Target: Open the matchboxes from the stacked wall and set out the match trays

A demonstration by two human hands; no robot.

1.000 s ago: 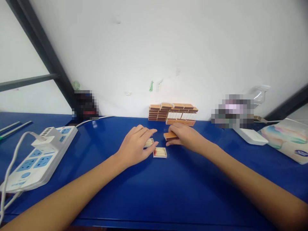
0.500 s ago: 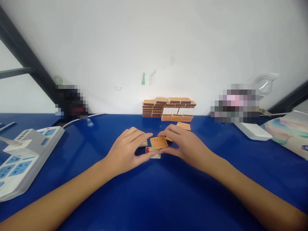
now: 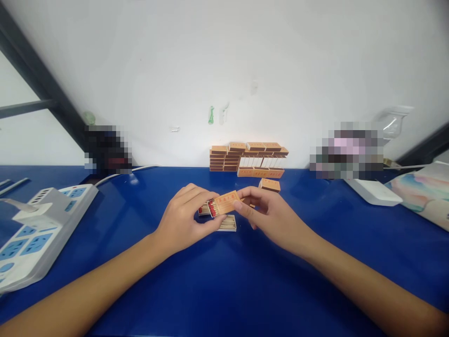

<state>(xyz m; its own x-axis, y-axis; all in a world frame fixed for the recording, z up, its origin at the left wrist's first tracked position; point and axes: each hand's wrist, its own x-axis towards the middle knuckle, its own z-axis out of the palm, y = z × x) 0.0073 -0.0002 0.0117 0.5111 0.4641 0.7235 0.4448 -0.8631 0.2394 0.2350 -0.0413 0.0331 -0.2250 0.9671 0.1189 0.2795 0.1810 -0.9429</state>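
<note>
Matchbox (image 3: 226, 203) was between left hand (image 3: 185, 213) and right hand (image 3: 268, 210); its long axis ran from eight to two o'clock, red match heads (image 3: 212, 208) facing eight; left fingers clamped its edges, right ones its two-o'clock end.

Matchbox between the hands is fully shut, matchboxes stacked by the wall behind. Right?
Not shut: the head view shows the matchbox between the left hand and right hand partly open, red match heads showing at the end toward the left hand. Stacked matchboxes by the wall: correct.
</note>
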